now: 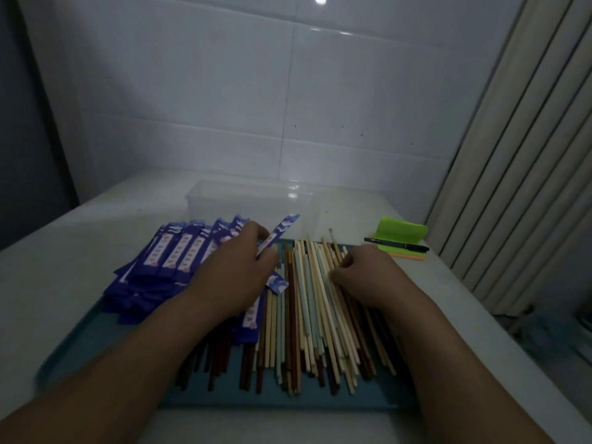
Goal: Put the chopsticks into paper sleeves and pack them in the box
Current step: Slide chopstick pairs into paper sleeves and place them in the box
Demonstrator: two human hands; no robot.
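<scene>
A heap of loose chopsticks [307,315] in pale, brown and greenish tones lies lengthwise on a teal tray [288,402]. A stack of purple paper sleeves [173,257] fills the tray's left half. My left hand [237,270] pinches one purple sleeve [278,233], its far end raised and tilted to the right. My right hand [365,277] rests on the pale chopsticks with its fingers curled on a few of them. A clear plastic box [253,200] stands behind the tray, with nothing visible inside it.
A green notepad [402,232] and a black pen [395,245] lie at the back right of the white table [64,251]. A tiled wall rises behind the box. A ribbed radiator [519,187] stands to the right, past the table's edge.
</scene>
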